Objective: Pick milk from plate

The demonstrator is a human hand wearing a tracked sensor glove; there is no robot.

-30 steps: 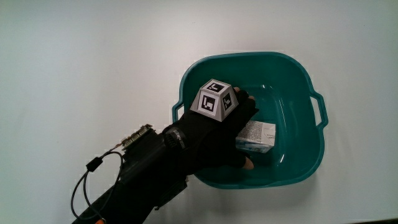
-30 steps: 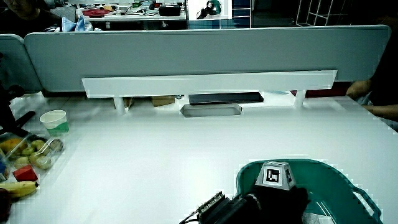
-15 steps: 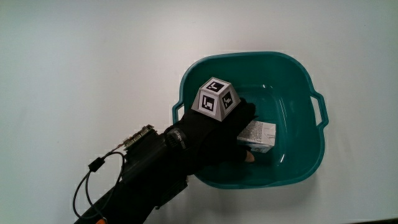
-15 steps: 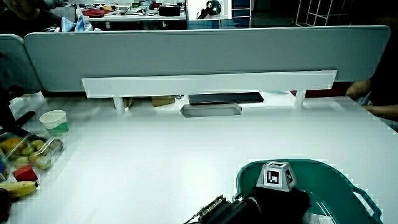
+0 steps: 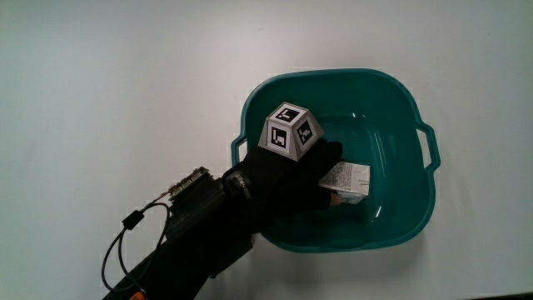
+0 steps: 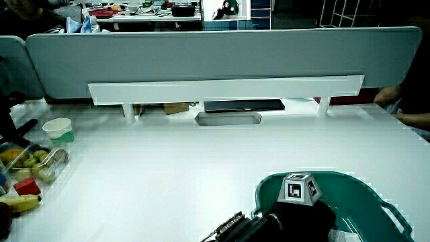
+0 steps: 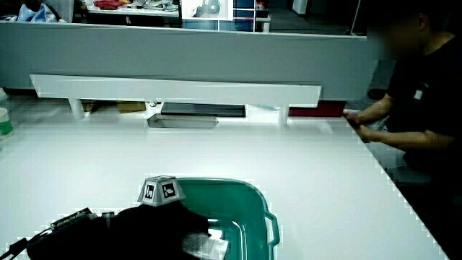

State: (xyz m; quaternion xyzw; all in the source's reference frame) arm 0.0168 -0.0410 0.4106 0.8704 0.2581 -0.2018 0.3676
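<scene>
One teal tub (image 5: 416, 200) with handles sits on the white table (image 5: 125, 92) in the main view, and inside it lies one small milk carton (image 5: 346, 179). The hand (image 5: 291, 179) in its black glove reaches over the tub's rim and down into it. Its fingers are curled around the end of the carton nearer the person — they have hold of it. The patterned cube (image 5: 290, 132) sits on the back of the hand. The forearm (image 5: 191, 242) with its wires lies across the table toward the person. Compared with a moment ago, the hand has closed more tightly on the carton, and the bare fingertip that showed under it is now hidden. The carton itself has hardly moved.

In a side view the tub (image 6: 363, 191) is close to the person, with the cube (image 6: 299, 187) and the hand (image 6: 295, 218) low inside it. A paper cup (image 6: 58, 131) and a clear box of fruit (image 6: 33, 165) stand together at the table's edge, well apart from the tub. A low grey partition (image 6: 215, 64) with a white shelf (image 6: 225, 89) closes off the table.

In a side view the tub (image 7: 249, 209) shows again, and the hand (image 7: 155, 224) covers most of the milk carton (image 7: 206, 246) — only a pale corner shows. The table (image 7: 289, 166) around the tub is white and smooth.
</scene>
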